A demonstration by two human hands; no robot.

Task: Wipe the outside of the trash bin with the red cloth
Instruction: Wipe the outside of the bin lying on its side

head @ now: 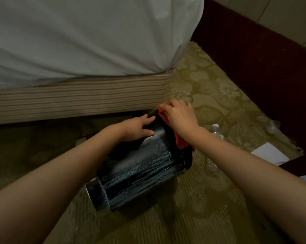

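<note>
Here, left hand, grip spread, steadies the tipped trash bin — likely light, slick, apt to roll — while right hand clutches the soft red cloth.

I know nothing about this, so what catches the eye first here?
A shiny black trash bin lies tipped on its side on the patterned carpet in the middle, right beside a white-sheeted bed. The right hand holds a bright red cloth against the bin's far end, while the left hand rests with straight fingers on its side.
</note>
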